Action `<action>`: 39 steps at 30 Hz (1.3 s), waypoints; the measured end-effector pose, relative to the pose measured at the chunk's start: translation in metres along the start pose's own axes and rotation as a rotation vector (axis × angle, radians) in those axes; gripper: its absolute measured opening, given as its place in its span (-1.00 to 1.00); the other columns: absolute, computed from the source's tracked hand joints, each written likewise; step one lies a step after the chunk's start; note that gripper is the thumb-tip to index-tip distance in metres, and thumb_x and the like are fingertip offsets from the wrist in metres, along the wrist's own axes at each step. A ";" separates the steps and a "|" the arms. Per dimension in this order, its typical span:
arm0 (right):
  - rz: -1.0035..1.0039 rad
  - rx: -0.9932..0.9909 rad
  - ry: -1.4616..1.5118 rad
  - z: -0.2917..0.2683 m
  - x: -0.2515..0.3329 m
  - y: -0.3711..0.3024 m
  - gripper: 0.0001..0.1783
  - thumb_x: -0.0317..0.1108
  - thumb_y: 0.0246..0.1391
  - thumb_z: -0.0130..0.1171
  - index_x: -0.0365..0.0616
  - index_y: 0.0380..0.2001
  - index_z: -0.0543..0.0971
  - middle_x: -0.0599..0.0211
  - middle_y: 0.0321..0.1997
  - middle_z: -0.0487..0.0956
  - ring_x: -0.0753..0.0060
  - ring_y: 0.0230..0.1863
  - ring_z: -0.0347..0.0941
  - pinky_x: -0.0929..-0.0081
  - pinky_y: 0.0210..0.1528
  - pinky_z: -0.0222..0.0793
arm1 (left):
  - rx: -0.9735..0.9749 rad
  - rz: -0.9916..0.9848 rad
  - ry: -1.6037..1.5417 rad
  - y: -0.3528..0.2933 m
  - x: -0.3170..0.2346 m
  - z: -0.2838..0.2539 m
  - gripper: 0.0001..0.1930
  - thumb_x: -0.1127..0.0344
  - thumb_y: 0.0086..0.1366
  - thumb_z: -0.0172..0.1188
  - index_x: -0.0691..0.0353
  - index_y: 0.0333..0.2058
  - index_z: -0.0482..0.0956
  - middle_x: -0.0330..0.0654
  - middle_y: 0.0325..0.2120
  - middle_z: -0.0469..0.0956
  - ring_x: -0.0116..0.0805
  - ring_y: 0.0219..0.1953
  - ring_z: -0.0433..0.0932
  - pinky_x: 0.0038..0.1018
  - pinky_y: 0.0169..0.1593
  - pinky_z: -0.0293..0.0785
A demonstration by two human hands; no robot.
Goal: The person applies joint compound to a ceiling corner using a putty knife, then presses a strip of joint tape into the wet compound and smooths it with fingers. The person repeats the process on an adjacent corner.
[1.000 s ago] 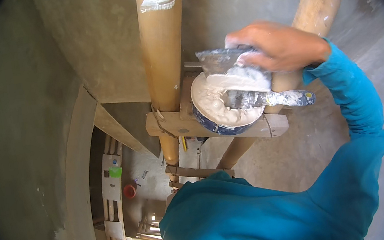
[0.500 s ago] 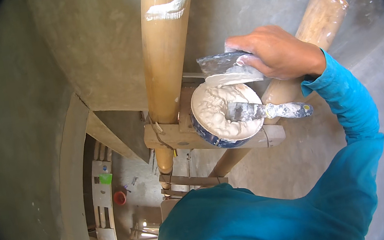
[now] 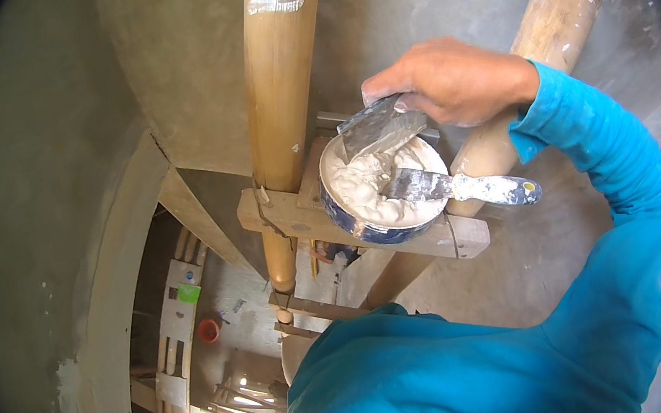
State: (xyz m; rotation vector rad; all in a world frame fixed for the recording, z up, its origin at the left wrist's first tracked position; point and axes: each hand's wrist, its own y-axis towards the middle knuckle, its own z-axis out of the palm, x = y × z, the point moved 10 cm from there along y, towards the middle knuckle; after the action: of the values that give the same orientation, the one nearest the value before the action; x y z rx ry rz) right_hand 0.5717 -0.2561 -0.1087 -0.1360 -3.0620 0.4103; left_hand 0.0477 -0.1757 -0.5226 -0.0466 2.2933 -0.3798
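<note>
My right hand (image 3: 457, 83) grips a grey flat putty spreader (image 3: 379, 128) between thumb and fingers. The spreader's lower edge dips into the white putty (image 3: 361, 185) that fills a round blue bucket (image 3: 381, 236). A putty knife (image 3: 497, 188) with a smeared handle rests across the bucket, its blade in the putty and its handle sticking out over the right rim. Nothing touches this knife's handle. My left hand is out of the picture.
The bucket stands on a wooden crosspiece (image 3: 470, 236) lashed to an upright bamboo pole (image 3: 278, 104) with a white smear. Another thick bamboo pole (image 3: 553, 19) slants behind my hand. Grey plastered walls (image 3: 16, 251) surround me. Far below lie a red pot (image 3: 209, 331) and a bamboo ladder-like frame (image 3: 179, 312).
My right hand has moved a little left and brought the spreader from above the bucket's far rim down into the putty, tilting it. The putty knife stays in the bucket.
</note>
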 end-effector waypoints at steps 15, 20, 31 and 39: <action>0.115 0.268 0.551 0.028 -0.025 0.006 -0.62 -0.59 0.16 0.09 -0.37 0.07 0.56 0.23 -0.06 0.66 0.39 -0.05 0.55 0.33 0.04 0.47 | -0.023 0.041 -0.019 0.002 0.006 -0.006 -0.68 0.25 0.46 0.04 0.47 -0.17 0.58 0.07 -0.25 0.66 -0.06 -0.24 0.65 -0.29 -0.12 0.60; 0.252 0.269 0.642 0.026 -0.035 0.005 -0.58 -0.58 0.12 0.13 -0.36 0.08 0.59 0.19 -0.05 0.68 0.41 -0.03 0.58 0.37 0.04 0.49 | -0.014 0.057 -0.022 0.009 0.006 -0.005 -0.68 0.25 0.46 0.03 0.47 -0.17 0.58 0.07 -0.25 0.66 -0.06 -0.25 0.65 -0.29 -0.12 0.61; 0.380 0.017 0.987 0.016 -0.044 -0.021 -0.62 -0.57 0.15 0.08 -0.46 0.03 0.60 0.06 -0.11 0.70 0.34 -0.10 0.66 0.37 -0.03 0.57 | -0.015 0.078 -0.043 0.025 0.003 -0.006 -0.67 0.25 0.46 0.01 0.48 -0.18 0.57 0.08 -0.26 0.66 -0.06 -0.27 0.66 -0.30 -0.14 0.62; 0.312 -0.265 0.810 -0.001 -0.040 -0.038 -0.65 -0.61 0.19 0.04 -0.38 0.03 0.58 0.15 -0.09 0.69 0.43 -0.10 0.62 0.44 0.00 0.53 | -0.062 0.124 -0.065 0.040 -0.007 -0.019 -0.67 0.26 0.47 0.00 0.49 -0.19 0.57 0.09 -0.26 0.66 -0.06 -0.28 0.66 -0.30 -0.15 0.63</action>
State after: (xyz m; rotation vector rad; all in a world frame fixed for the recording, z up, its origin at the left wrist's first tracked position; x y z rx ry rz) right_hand 0.6083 -0.2958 -0.0990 -0.6209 -2.2702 -0.0540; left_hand 0.0422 -0.1312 -0.5166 0.0518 2.2304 -0.2399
